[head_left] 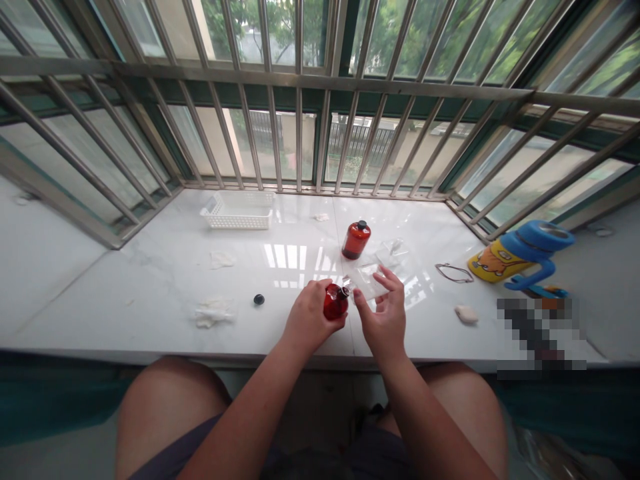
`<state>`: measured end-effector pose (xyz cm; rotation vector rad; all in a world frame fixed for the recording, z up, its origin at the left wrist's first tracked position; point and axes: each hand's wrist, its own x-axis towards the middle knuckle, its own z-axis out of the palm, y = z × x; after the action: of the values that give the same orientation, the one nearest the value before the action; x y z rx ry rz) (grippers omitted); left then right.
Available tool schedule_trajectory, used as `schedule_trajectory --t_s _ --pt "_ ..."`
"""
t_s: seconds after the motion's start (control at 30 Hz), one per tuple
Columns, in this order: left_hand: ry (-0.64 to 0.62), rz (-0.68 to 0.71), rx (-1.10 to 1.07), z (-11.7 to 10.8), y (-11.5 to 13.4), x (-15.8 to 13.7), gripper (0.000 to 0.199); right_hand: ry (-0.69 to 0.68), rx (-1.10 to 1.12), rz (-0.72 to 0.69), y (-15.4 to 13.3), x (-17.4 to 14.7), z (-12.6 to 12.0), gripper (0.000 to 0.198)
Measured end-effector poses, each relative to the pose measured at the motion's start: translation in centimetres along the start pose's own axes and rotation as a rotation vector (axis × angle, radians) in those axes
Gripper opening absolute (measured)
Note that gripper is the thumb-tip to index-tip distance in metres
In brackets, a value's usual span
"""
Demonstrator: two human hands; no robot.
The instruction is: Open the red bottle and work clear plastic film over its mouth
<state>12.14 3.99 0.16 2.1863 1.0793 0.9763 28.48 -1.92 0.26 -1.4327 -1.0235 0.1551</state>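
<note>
A small red-brown bottle (334,305) is tilted to the right in my left hand (311,313), whose fingers wrap round its body. Its narrow neck looks dark and points toward my right hand (384,313). That hand is beside the neck, thumb and fingers apart, and I see nothing held in it. Behind it lies a clear plastic bag (367,280), partly covered by the fingers. A second red-brown bottle (356,241) with a black cap stands upright farther back. On the left, a loose black cap (259,299) rests on the white surface.
A white plastic basket (239,217) stands at the back left. Crumpled tissues (214,313) lie on the left. To the right are a thin cord loop (454,273), a pale stone-like piece (467,315) and a blue-yellow flask (515,253). Metal bars (320,83) line the windows.
</note>
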Motion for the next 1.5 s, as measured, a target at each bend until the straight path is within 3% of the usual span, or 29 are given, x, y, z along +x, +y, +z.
schedule_trajectory --t_s 0.87,1.5 --pt "0.01 -0.004 -0.008 0.0 -0.1 0.0 0.071 -0.029 -0.135 -0.213 -0.9 0.6 -0.7 0.047" --pt "0.015 -0.013 -0.007 0.0 -0.1 -0.1 0.071 -0.049 -0.145 -0.232 -1.0 0.7 -0.8 0.047"
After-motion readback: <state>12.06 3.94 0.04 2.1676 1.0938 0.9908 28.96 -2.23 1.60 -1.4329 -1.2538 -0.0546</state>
